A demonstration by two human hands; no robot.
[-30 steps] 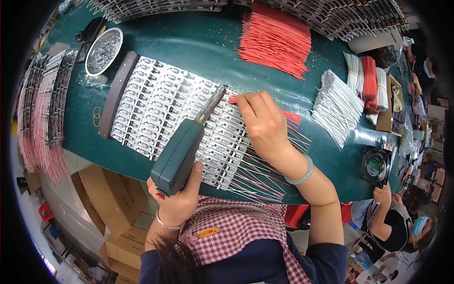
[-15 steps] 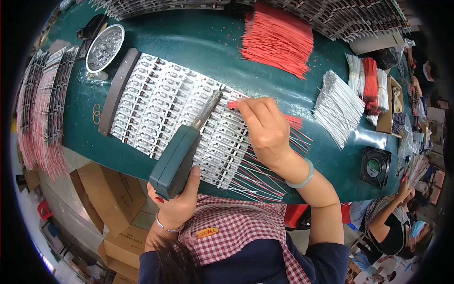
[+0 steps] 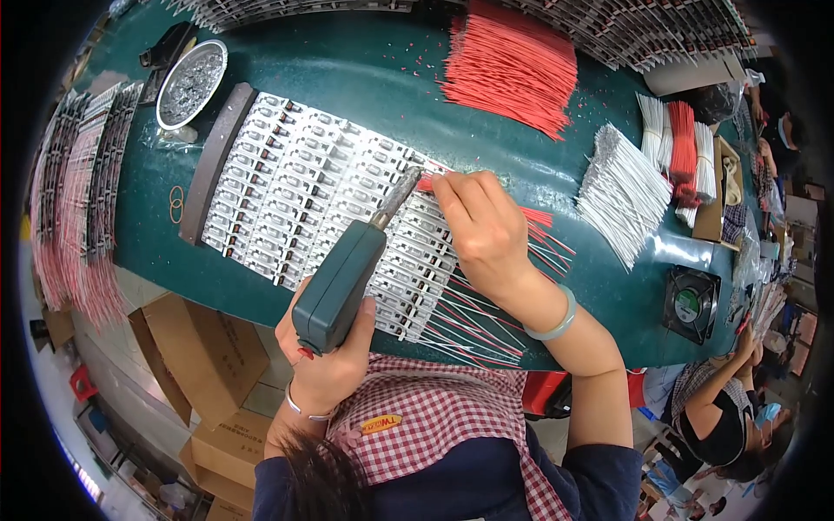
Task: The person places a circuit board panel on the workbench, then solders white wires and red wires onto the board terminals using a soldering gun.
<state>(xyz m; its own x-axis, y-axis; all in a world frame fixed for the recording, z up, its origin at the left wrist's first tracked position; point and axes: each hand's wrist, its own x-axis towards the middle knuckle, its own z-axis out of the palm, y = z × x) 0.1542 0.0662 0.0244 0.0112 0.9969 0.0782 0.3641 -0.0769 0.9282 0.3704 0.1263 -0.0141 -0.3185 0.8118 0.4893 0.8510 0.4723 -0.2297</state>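
Note:
My left hand [image 3: 334, 369] is wrapped round a dark green soldering gun [image 3: 340, 282], its greyish tip pointing away to the upper right. That tip sits at the far right corner of a white panel of small circuit boards [image 3: 313, 187], close beside some red wires [image 3: 425, 183]. Thumb and fingers of my right hand [image 3: 486, 230] pinch those wires, their ends at the panel's right edge. Whether tip and wire touch is too small to tell. Along the near part of that edge, red and white wires [image 3: 473, 326] stick out to the right.
A dark bar [image 3: 217, 165] lines the panel's left end. Beyond it stands a metal bowl [image 3: 193, 85] of silvery bits. Red wires [image 3: 512, 74] and white wires [image 3: 621, 195] lie in piles, a small fan [image 3: 691, 304] at right. Finished-looking wired panels [image 3: 82, 200] stack at left; a co-worker [image 3: 721, 408] sits at right.
The soldering gun and my left hand have shifted right and slightly away, bringing the tip nearer the red wires. My right hand has moved slightly left, still pinching.

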